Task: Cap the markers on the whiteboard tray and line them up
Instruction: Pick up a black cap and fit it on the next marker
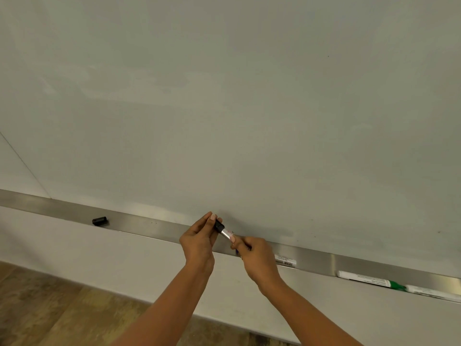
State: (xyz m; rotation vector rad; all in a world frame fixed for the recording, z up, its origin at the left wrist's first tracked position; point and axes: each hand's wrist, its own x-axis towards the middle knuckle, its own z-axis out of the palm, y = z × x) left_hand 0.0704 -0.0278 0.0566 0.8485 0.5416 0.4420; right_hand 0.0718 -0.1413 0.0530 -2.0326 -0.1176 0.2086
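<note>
The left hand (199, 242) pinches a black cap (218, 225) on the marker (226, 233) that the right hand (259, 260) grips above the steel tray (149, 227). A loose cap (100, 220) lies in the tray's bare left stretch. At right lie a half-hidden marker (286, 260), a green marker (369, 280) and one cut off at the frame edge (434, 293).

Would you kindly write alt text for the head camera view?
Two hands press a black cap onto a marker above a metal whiteboard tray. A loose black cap lies to the left; a green marker and other markers lie to the right.
</note>
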